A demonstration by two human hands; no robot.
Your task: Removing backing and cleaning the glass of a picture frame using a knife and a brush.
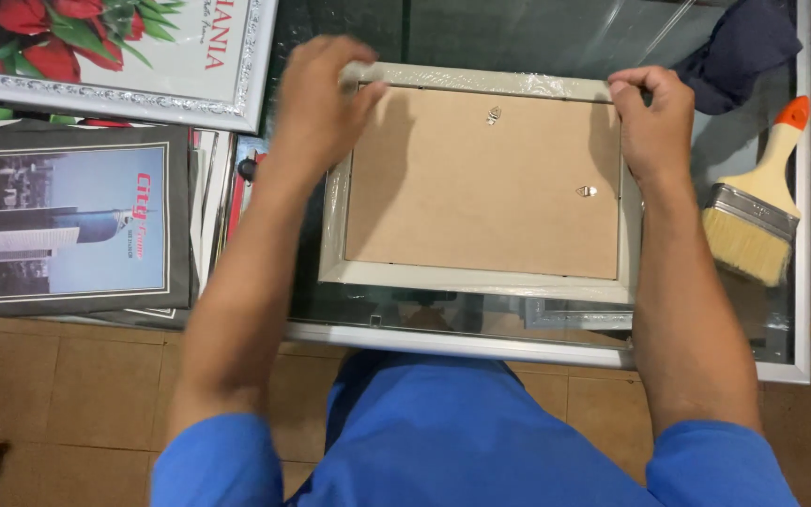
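White wooden picture frame (481, 272) with a brown board back lies face down in the middle of the glass tabletop (781, 361). Left hand (319, 105) is closed over the frame's far left corner. Right hand (654, 120) pinches its far right corner. A wide paintbrush (753, 208) with an orange tip lies near the right edge. Framed pictures (68, 221) sit by the left edge.

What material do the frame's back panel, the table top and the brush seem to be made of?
Back panel: probably fibreboard, matte tan, with no grain visible.
Table top: glass, glossy, with reflections and see-through, edged in pale metal.
Brush: light wooden handle with an orange tip, shiny metal band, pale bristles.
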